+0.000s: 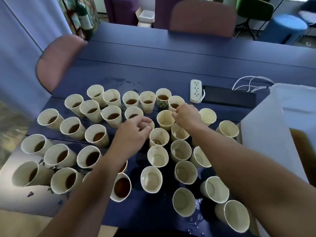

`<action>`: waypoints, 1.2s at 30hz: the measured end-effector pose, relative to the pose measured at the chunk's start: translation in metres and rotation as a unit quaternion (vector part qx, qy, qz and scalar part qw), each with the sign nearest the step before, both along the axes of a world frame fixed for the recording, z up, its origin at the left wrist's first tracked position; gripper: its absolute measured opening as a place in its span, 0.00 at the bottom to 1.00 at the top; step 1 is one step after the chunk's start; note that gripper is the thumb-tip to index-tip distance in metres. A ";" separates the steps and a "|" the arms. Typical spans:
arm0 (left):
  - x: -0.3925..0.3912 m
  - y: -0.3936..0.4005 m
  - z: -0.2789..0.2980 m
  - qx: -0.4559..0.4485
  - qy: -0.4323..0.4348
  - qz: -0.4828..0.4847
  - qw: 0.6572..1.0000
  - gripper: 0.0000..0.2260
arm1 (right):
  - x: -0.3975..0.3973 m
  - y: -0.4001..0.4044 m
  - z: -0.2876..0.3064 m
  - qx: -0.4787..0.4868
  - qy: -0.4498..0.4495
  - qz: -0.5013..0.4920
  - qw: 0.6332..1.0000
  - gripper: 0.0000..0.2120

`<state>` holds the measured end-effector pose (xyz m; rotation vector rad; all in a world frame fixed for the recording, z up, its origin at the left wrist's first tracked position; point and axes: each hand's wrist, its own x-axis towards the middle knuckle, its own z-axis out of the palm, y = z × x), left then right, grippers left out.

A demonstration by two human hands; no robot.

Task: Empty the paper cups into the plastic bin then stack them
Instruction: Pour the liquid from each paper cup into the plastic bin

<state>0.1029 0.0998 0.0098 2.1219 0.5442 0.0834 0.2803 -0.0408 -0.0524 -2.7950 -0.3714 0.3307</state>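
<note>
A dark blue tabletop [171,65] of long flat planks carries everything, with wet patches and droplets shining on it between the cups. At its right edge stands the plastic bin [266,130], translucent white and straight-walled, with brown liquid showing through its lower side. Two mauve upholstered chairs [56,60] with rounded backs sit at the far and left edges. A flat black bar [229,96] lies beside a white power strip [196,90], with white cables looped behind.

Cream paper cups [95,135], tapered and round-rimmed, crowd the near half: those on the left hold brown liquid, those on the right are empty [151,179]. One far cup has a green printed wall [162,100].

The left hand [135,129] curls its fingers around a mostly hidden cup at the middle. The right hand [185,115] pinches the rim of an empty cup [165,119].
</note>
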 end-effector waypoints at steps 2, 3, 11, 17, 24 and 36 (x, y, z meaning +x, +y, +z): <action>-0.004 -0.002 0.000 -0.012 -0.002 -0.004 1.000 0.08 | 0.008 0.001 0.000 -0.003 -0.021 -0.001 1.000 0.15; -0.005 -0.002 -0.001 -0.018 -0.003 -0.005 1.000 0.09 | 0.012 0.003 0.004 0.007 -0.044 -0.003 0.999 0.17; -0.015 -0.007 -0.007 -0.044 -0.002 -0.031 0.999 0.06 | 0.062 0.002 0.005 -0.087 -0.067 -0.019 0.994 0.16; -0.031 -0.003 -0.012 -0.051 0.015 -0.033 0.998 0.06 | 0.065 0.005 -0.002 -0.083 0.015 -0.025 0.996 0.04; -0.039 -0.006 -0.008 -0.033 0.011 -0.025 0.999 0.09 | 0.060 0.013 0.007 -0.074 -0.023 -0.032 0.997 0.07; -0.004 -0.036 0.003 -0.002 0.002 -0.025 1.000 0.10 | 0.048 -0.025 0.108 0.007 -0.154 -0.020 0.988 0.09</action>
